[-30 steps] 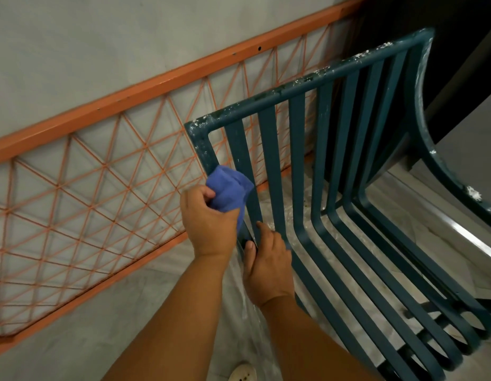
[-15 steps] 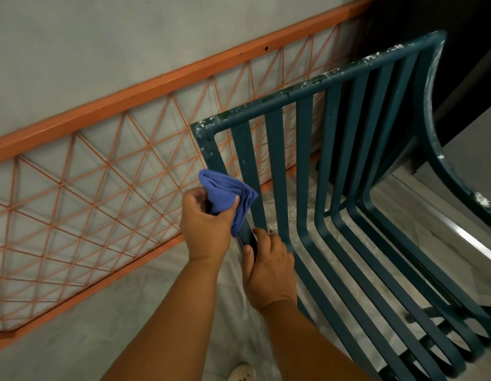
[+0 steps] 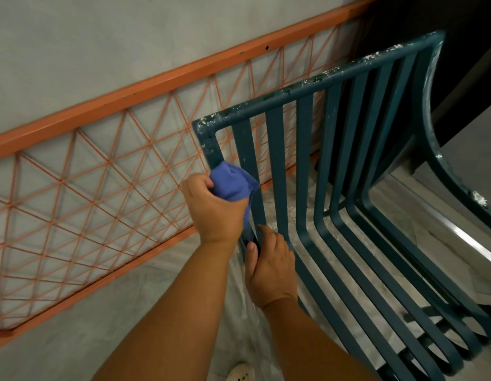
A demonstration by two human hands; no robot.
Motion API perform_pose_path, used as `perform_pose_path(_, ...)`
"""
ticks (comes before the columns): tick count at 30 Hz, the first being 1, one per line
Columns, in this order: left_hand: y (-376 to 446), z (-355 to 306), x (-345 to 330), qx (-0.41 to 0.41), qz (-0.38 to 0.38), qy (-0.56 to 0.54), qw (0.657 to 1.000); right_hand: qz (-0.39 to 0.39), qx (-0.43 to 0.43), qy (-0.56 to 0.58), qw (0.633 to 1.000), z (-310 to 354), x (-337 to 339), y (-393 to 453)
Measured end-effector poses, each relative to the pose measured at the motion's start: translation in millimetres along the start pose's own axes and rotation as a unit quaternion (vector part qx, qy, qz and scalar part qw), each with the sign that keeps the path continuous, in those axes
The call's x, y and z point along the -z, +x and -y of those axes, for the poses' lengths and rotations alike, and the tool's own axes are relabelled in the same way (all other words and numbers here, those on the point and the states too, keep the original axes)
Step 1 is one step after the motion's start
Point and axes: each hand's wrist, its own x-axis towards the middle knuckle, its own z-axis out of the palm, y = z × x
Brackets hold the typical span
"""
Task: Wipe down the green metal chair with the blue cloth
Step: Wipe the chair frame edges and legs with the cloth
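Chair: the green metal chair [image 3: 332, 149] fills the right half of the view, its slatted back rising toward the upper right and its slatted seat running down to the lower right corner. White flecks dot the top rail and the curved armrest on the far right.
Cloth: the blue cloth [image 3: 233, 184] is bunched into a wad against the left upright of the chair's back frame, a little below the top left corner; a tail of it hangs down along the upright.
Left hand: the left hand [image 3: 215, 209] is closed around the cloth, fingers curled over the wad and the thumb side toward the frame, pressing the cloth onto the upright.
Right hand: the right hand [image 3: 272, 266] sits just below and to the right of the left hand, gripping the chair where the first slats bend from back into seat; the thumb lies along the outer frame and the fingers curl around the metal.
Hands and cloth: the cloth lies above the right hand and does not touch it; the two hands are near each other, the left wrist crossing just over the right thumb.
Surroundings: an orange lattice railing [image 3: 101, 188] stands against a pale wall behind the chair. Clear plastic sheeting [image 3: 283, 213] lies on the floor under the seat. The toe of a light shoe [image 3: 240, 373] shows at the bottom edge.
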Motion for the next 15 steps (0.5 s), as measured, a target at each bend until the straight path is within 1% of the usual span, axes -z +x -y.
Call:
perform_pose_path(2,15,-9,-3,-0.016,-0.046,0.002,0.999,0.001,0.001,0.003,1.0,1,1,0)
perform_pose_path(4,15,-10,-4,-0.024,-0.063,0.014,0.998,0.003,0.001,0.003,1.0,0,1,-1)
perform_pose_path(6,-4,-5,-3,-0.014,-0.047,0.025,0.998,0.008,0.004,0.002,1.0,0,1,-1)
perform_pose_path(10,-38,11,2,0.022,0.014,0.02,0.999,-0.006,0.011,0.002,1.0,1,2,-1)
perform_pose_path(12,-28,10,2,0.031,0.006,0.003,0.999,-0.018,0.016,-0.002,1.0,1,2,-1)
perform_pose_path(15,6,-4,5,0.0,-0.04,-0.045,0.998,-0.004,0.013,-0.002,1.0,1,4,-1)
